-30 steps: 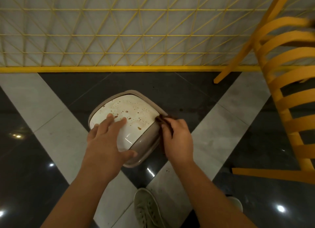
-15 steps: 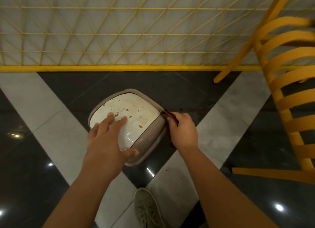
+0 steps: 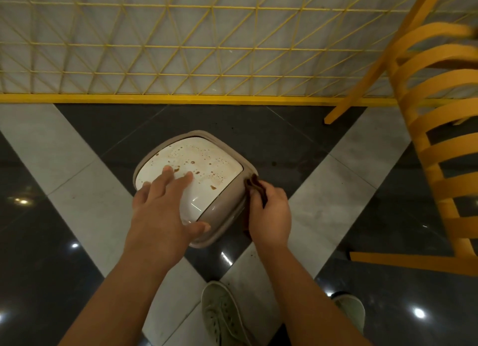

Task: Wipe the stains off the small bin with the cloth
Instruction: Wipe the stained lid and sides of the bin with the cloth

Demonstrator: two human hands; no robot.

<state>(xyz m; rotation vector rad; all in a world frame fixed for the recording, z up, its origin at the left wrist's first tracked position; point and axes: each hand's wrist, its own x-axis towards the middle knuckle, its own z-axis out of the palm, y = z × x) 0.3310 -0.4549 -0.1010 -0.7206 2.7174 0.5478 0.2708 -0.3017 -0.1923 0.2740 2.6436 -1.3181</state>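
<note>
Right hand (image 3: 270, 216) has its grip curled tight around a dark brown cloth (image 3: 254, 185), pressing it against the right edge of the small bin (image 3: 225, 208), just right of center in the frame. Left hand (image 3: 161, 208) lies flat with fingers spread on the bin's white lid (image 3: 207, 164), thumb hooked over the near taupe rim, so that grip is wide and just resting there, not clutching anything. The lid is shut, so can't tell what's inside the bin. Brown stains and droplets are spattered all over the lid, thickest toward the far side, and the left fingers cover part of them. The bin sits on a glossy floor (image 3: 336, 190) of dark tiles crossed by pale diagonal bands. Across the top of the frame runs a yellow wire-mesh fence (image 3: 155, 48) with a solid yellow bar at its base. On the right side there's a yellow slatted chair (image 3: 439, 144), well apart from the bin. At the bottom two pale sneakers show, one (image 3: 222, 317) between the arms and one (image 3: 351, 307) partly hidden by the right forearm. No readable writing or logos anywhere that I can make out.
</note>
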